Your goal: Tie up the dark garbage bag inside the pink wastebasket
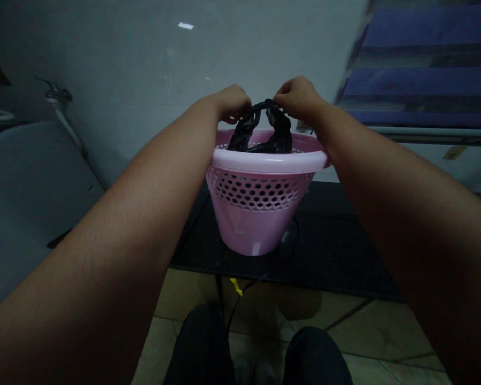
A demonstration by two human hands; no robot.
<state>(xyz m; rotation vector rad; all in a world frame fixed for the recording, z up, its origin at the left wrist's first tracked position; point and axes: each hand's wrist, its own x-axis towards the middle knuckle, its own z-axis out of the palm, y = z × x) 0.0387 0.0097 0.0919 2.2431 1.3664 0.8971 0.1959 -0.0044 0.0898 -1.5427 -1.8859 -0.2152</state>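
A pink plastic basket with a band of holes stands upright on a black bench. Above its rim, a black plastic bag rises out of the basket, its lower part hidden inside. My left hand is closed on the bag's left side. On the other side, my right hand pinches the bag near its top. Between the two hands the bag's upper edge is stretched into a loop. My right forearm passes close to the basket's right rim.
The black bench stands against a tiled wall. A white appliance is at the left, near a wall tap. Purple striped cloth hangs at the upper right. A black cable with a yellow tag hangs over the front edge.
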